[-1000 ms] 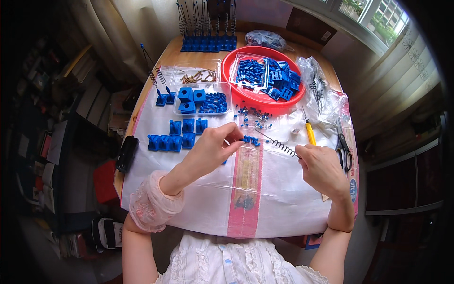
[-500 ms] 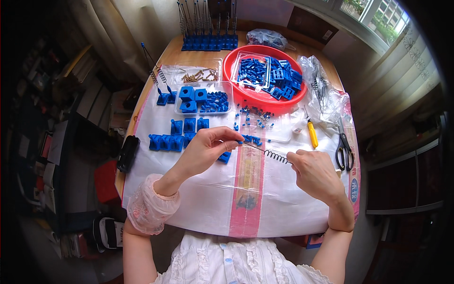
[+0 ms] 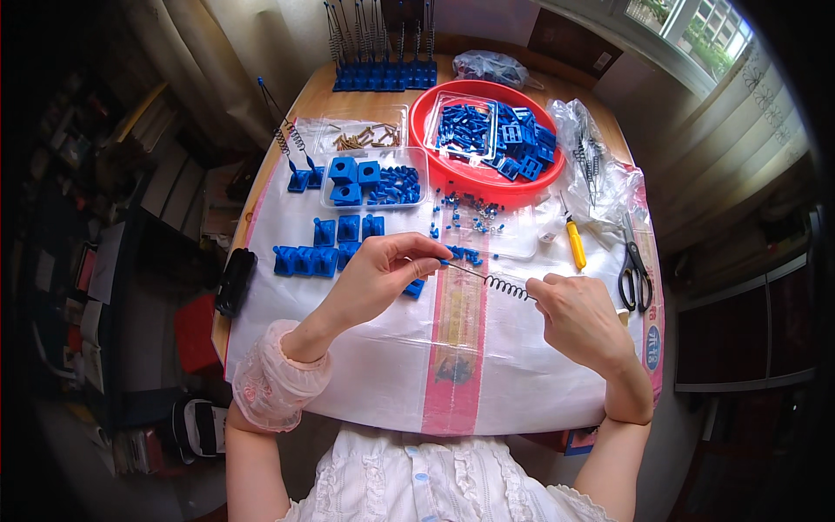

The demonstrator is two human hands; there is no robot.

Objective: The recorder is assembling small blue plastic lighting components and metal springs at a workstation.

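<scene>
My left hand (image 3: 387,271) pinches the thin straight end of a metal wire with a coiled spring (image 3: 504,285) in its middle. My right hand (image 3: 578,315) grips the other end of that spring wire, just past the coil. The wire runs slightly downward from left to right above the white plastic sheet (image 3: 391,365). A small blue plastic block (image 3: 415,288) lies just under my left fingers. More small blue parts (image 3: 468,254) lie scattered beyond the wire.
A red basin (image 3: 487,178) of blue parts stands at the back. Clear trays (image 3: 370,183) hold blue blocks and brown pieces. A row of blue blocks (image 3: 306,259) lies left. A yellow-handled screwdriver (image 3: 575,244) and scissors (image 3: 633,271) lie right. Blue bases with upright wires (image 3: 383,76) stand far back.
Both hands have shifted slightly toward me with the spring wire held between them. My left fingers have closed tighter on its straight end.
</scene>
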